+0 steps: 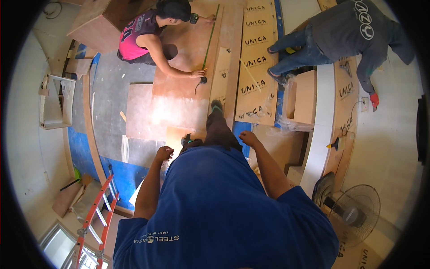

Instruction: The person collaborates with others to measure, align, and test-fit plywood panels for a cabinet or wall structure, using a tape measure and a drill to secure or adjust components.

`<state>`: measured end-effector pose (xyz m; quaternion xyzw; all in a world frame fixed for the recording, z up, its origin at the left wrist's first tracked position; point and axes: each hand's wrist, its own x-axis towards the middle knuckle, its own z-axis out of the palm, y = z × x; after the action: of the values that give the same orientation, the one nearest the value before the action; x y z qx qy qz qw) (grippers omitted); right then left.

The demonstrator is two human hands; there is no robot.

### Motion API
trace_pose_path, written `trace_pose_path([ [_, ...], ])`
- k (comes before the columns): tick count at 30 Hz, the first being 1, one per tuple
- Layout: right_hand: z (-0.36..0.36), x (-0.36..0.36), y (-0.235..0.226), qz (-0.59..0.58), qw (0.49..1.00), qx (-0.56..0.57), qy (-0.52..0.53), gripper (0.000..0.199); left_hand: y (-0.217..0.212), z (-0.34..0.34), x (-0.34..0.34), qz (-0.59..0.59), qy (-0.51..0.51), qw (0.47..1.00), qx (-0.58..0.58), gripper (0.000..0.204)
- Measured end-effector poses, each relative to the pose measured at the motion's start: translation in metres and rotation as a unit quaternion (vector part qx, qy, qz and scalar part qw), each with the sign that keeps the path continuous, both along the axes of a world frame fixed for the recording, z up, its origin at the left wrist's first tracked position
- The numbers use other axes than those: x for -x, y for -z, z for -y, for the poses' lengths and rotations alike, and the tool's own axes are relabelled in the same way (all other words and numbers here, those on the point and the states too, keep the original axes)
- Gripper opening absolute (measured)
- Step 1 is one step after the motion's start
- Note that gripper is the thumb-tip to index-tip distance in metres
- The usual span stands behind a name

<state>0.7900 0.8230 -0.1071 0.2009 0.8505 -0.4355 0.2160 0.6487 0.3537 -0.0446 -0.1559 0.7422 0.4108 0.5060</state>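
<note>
A large reddish-brown plywood sheet (179, 96) is laid flat on the floor ahead of the person's feet, with a dark sandalled foot (217, 107) set at its right edge. The person's left hand (164, 154) is held low in front of the blue shirt, its fingers curled into a loose fist with nothing seen in them. The right hand (249, 138) is raised at about the same level on the other side of the leg, fingers likewise folded in and nothing visibly pinched. Between the two hands, just beside the left one, a small dark and green power tool (188, 141) is seen near the knee; whether it is touched cannot be told. At the far end of the sheet a crouching co-worker in a pink sleeveless top (139, 33) is pressing a green measuring tape (209, 40) along the board's edge. To the right, pale printed protective boards (257, 67) are spread on the floor, and a second co-worker in a grey shirt (354, 31) is bent by the wall. An orange ladder (96, 215) lies at lower left and a standing fan (354, 210) at lower right.
</note>
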Motion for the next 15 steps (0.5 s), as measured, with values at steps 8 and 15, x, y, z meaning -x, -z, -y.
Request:
trace_pose_path([
  [8, 0.003, -0.006, 0.010, 0.029, 0.999, -0.003, -0.017, 0.024, 0.013, 0.005, -0.002, -0.013, -0.005, 1.000, -0.020, 0.022],
  [15, 0.004, 0.002, -0.003, 0.039, 0.999, -0.001, -0.013, 0.025, -0.004, -0.007, 0.009, 0.004, -0.001, 1.000, 0.003, 0.023],
])
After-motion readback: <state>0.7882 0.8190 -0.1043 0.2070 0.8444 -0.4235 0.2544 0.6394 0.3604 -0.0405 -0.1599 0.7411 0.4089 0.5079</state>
